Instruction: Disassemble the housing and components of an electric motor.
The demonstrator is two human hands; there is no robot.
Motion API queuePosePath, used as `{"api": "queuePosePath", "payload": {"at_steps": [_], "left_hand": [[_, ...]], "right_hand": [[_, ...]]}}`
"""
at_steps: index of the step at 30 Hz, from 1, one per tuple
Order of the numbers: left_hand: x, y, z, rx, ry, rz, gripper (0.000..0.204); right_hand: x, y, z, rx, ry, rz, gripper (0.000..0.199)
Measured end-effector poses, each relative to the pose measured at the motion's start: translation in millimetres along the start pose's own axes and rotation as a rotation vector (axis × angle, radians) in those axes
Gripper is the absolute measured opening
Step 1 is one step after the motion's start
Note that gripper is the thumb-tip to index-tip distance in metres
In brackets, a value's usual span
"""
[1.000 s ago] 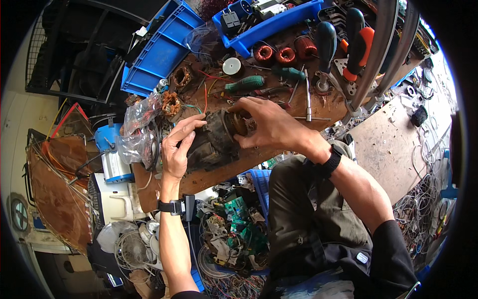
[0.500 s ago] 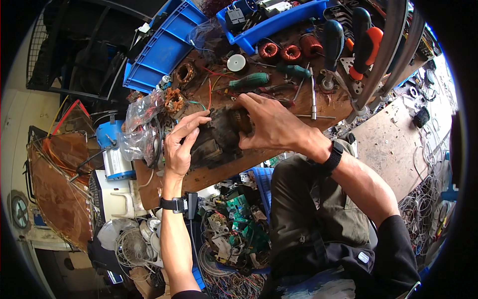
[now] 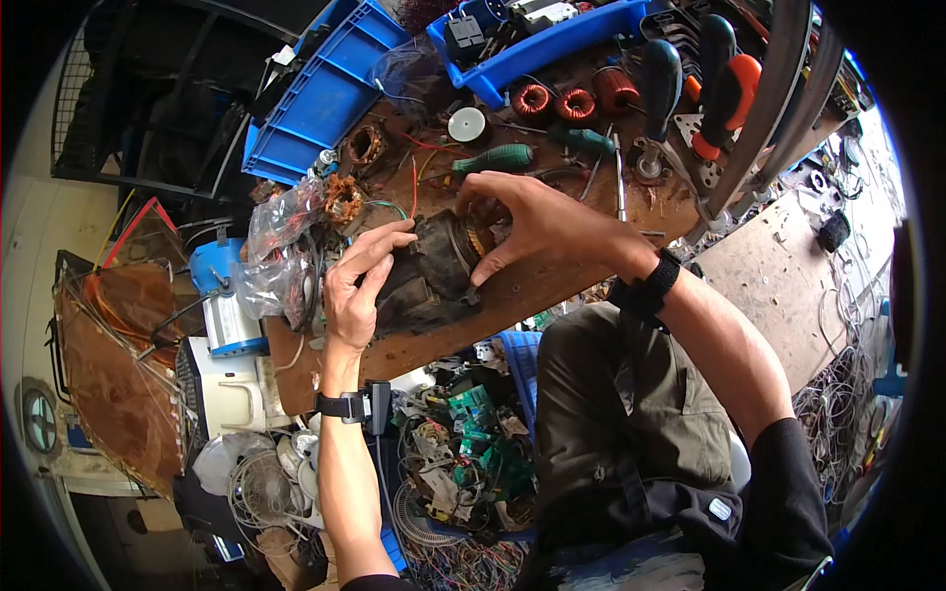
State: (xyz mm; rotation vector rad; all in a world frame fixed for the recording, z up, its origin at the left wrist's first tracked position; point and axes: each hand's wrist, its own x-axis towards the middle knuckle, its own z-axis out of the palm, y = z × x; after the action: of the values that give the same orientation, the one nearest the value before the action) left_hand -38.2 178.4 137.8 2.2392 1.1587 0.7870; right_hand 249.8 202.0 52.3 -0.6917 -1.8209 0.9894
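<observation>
Head view. A dark, grimy electric motor body (image 3: 426,276) is lain on the wooden bench top (image 3: 552,286), gripped from both ends. The left hand (image 3: 357,288) is wrapped over the near-left end, fingers curled across the top of the casing, thumb underneath; the grasp is closed on the motor. The right hand (image 3: 527,222) is set at the opposite end, fingertips pinched at the open mouth where copper windings (image 3: 480,239) are exposed; whether anything small is held between those fingertips cannot be told.

Beyond the grip, a green-handled screwdriver (image 3: 498,158) is lain untouched, with a second one (image 3: 583,141) further off to its right. Three copper toroid coils (image 3: 574,102) are lined up past those, below a blue bin (image 3: 552,39). Left of the left hand, a clear plastic bag (image 3: 281,246) with parts is bunched, touching or nearly touching the motor's end. A stripped stator with copper wire (image 3: 344,197) is placed just above that bag.

Progress, as judged: the casing appears already open at the right end, windings bared. The housing is otherwise whole and no tool is in hand, so the work at the winding end looks early to middling, with extraction of the copper seemingly not yet done.
</observation>
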Motion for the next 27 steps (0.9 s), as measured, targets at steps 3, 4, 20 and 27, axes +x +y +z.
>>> {"api": "queuePosePath", "payload": {"at_steps": [3, 4, 20, 27], "left_hand": [[-0.3, 0.6, 1.8, -0.008, 0.005, -0.008, 0.029], [0.0, 0.8, 2.2, -0.01, 0.005, -0.008, 0.029], [0.6, 2.5, 1.6, -0.009, 0.005, -0.011, 0.03], [1.0, 5.1, 0.9, -0.031, -0.023, -0.005, 0.03]], "right_hand": [[0.1, 5.8, 1.4, 0.085, -0.034, 0.032, 0.08], [-0.7, 7.0, 2.0, 0.068, -0.013, 0.0, 0.078], [-8.8, -3.6, 3.3, 0.035, -0.032, 0.105, 0.065], [-11.1, -7.6, 2.6, 0.033, -0.052, 0.133, 0.059]]}}
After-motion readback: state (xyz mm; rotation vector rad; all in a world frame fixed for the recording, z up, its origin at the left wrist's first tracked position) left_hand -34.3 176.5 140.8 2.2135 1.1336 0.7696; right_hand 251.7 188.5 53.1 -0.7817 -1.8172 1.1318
